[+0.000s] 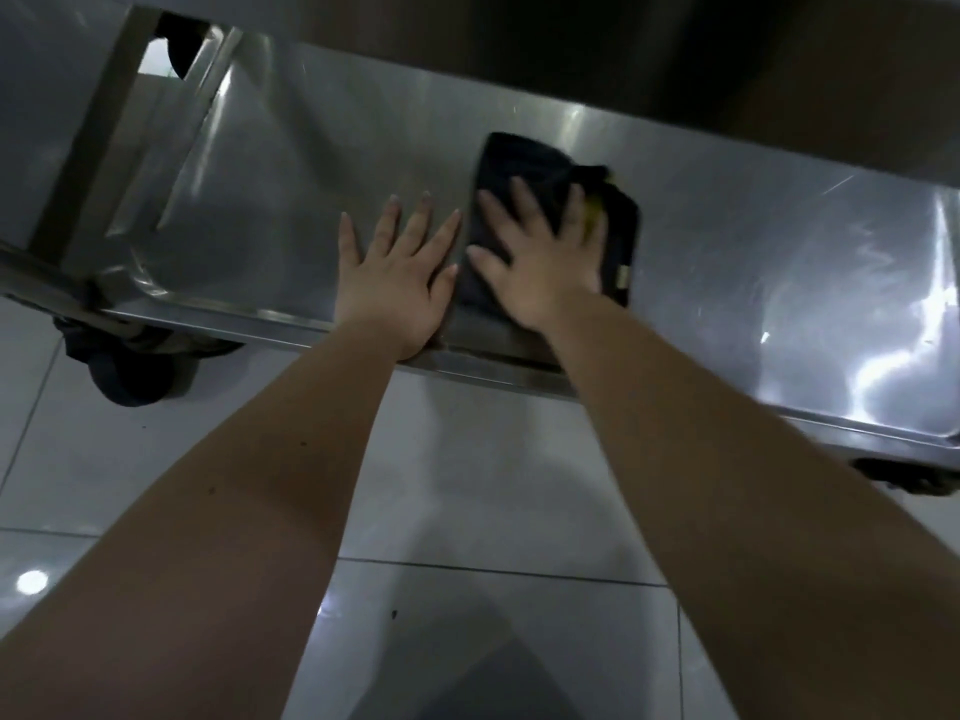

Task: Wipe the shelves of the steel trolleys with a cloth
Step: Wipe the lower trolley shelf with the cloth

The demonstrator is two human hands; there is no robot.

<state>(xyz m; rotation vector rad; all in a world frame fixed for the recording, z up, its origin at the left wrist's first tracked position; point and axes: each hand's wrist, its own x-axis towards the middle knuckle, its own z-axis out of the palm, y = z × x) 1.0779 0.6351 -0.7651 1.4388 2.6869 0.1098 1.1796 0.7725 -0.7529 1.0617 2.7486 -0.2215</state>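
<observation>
Two spread hands press near the front edge of the shelf [311,200]: left hand [395,283] on bare steel, right hand [540,262] flat on the limp cloth [519,158] (palm pressure suits it).

Glossy white floor tiles [467,485] with dark grout lines [493,570] and a round light reflection [32,582] at left.

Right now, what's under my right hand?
A dark cloth with a yellow patch lies on the steel shelf under the right hand. Its middle, and the shelf beneath it, are covered.
</observation>
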